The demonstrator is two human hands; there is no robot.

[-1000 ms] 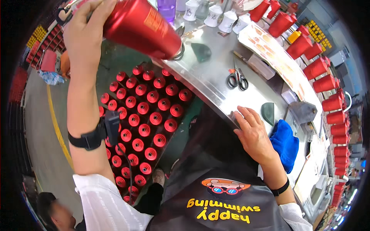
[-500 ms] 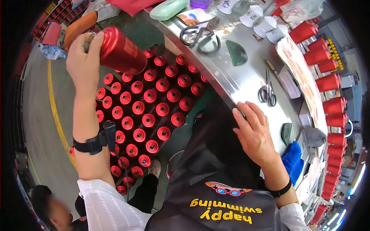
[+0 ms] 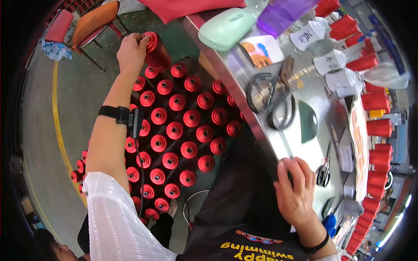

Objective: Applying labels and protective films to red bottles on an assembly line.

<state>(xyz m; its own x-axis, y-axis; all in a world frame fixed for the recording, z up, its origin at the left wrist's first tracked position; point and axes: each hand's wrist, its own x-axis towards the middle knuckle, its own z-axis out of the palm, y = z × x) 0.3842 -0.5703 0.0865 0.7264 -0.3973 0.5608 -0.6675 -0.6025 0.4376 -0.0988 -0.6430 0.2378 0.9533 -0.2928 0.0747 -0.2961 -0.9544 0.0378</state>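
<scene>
My left hand (image 3: 132, 54) is closed on the top end of a shiny red metal canister (image 3: 158, 57) with a stepped, ringed shoulder. It is at the far side of a batch of similar red canisters (image 3: 175, 130), which stand upright in rows, ringed tops facing up. From this angle I cannot tell whether the held canister touches the surface below. My right hand (image 3: 297, 191) rests with bent, parted fingers at the edge of the metal table (image 3: 278, 145), holding nothing. Large black-handled scissors (image 3: 272, 98) and a dark green flat piece (image 3: 308, 122) lie beyond it.
On the table are a pale green case (image 3: 227, 29), a purple container (image 3: 283, 16), white cone-shaped pieces (image 3: 329, 62) and smaller scissors (image 3: 323, 173). Red cone-shaped pieces (image 3: 378, 157) line the right. An orange chair (image 3: 95, 22) stands far left; a person (image 3: 58, 250) is at lower left.
My left hand has carried the red canister away from me and rightward, lowering it toward the far rows; it now stands more upright. The whole view has shifted. My right hand stays at the table edge.
</scene>
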